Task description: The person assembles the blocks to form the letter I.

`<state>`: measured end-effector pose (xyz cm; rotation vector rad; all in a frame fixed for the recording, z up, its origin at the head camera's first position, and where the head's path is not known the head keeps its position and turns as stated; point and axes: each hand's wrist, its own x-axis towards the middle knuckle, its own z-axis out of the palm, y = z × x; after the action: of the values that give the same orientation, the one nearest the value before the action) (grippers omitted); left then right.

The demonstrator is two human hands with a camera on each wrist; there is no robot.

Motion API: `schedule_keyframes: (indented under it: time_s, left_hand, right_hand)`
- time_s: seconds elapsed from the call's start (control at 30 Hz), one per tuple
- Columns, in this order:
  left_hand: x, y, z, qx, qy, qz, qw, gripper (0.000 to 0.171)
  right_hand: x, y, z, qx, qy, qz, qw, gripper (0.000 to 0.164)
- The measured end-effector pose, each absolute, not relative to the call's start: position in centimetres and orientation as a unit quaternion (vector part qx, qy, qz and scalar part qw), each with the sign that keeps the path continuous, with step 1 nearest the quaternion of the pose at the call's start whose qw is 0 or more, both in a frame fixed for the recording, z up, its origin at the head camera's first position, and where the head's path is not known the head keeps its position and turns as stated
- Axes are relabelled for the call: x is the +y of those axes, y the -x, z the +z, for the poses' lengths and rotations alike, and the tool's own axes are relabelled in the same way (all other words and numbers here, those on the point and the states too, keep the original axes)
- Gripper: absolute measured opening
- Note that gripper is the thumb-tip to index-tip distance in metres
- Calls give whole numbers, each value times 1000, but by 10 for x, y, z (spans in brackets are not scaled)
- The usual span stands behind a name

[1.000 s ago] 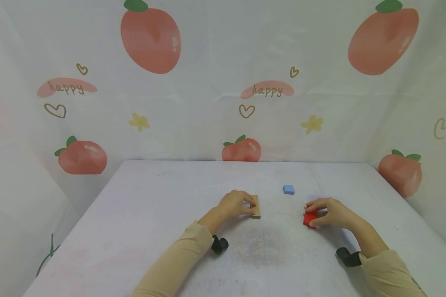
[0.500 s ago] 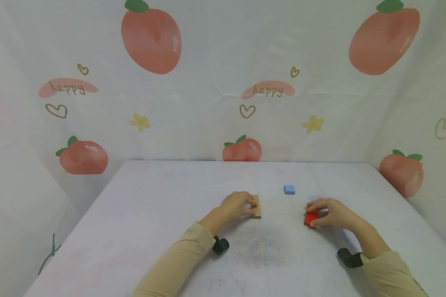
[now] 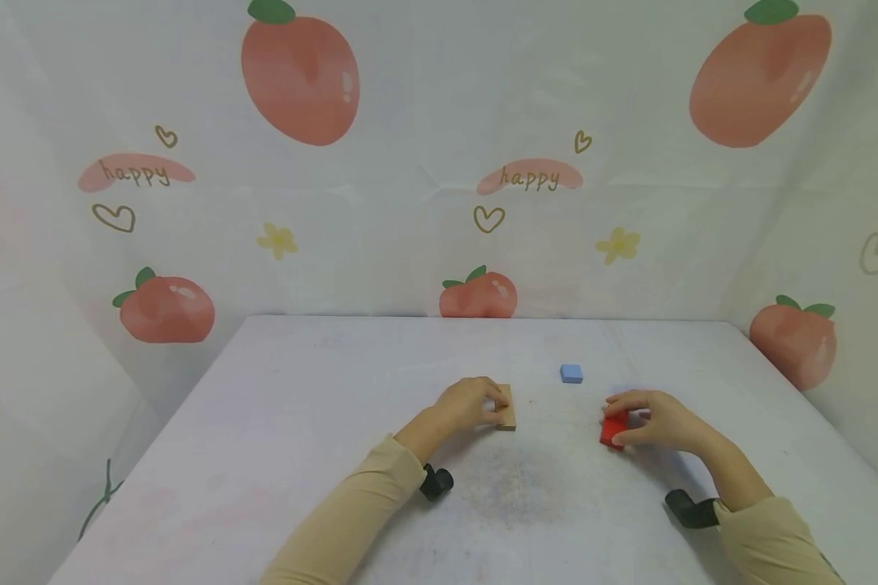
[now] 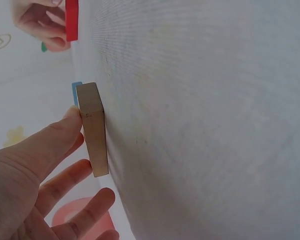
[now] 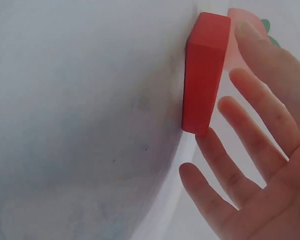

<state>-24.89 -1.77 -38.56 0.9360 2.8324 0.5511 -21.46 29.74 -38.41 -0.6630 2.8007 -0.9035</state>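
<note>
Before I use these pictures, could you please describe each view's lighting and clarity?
Head view: bright, soft shadows on the table; left wrist view: dimmer, a shadow beside the wooden block; right wrist view: hazy, though the red block shows clearly.

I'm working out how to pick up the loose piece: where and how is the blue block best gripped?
Probably by its left and right sides, coming down from above. The blue block lies flat and low on the table, and the wooden block and red block lie apart from it, leaving room at both sides.
</note>
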Motion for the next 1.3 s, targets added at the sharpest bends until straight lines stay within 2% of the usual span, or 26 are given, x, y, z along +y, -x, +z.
schedule_keyframes:
  time_s: [0.27,0.43,0.77,1.3]
  left_hand:
    - [-17,250,-385,931,-310,188,55,26]
    - [-16,249,-386,931,-308,188,58,25]
    - [-16,249,-385,934,-298,186,65,24]
    - [-17,248,-386,935,-299,180,57,24]
  right_hand:
    - [302,213,-380,939,148,-299,85,53]
    - [305,213,-381,935,137,-312,94,60]
    - [305,211,-384,932,116,-318,131,63]
    - [302,212,-387,939,106,-298,134,61]
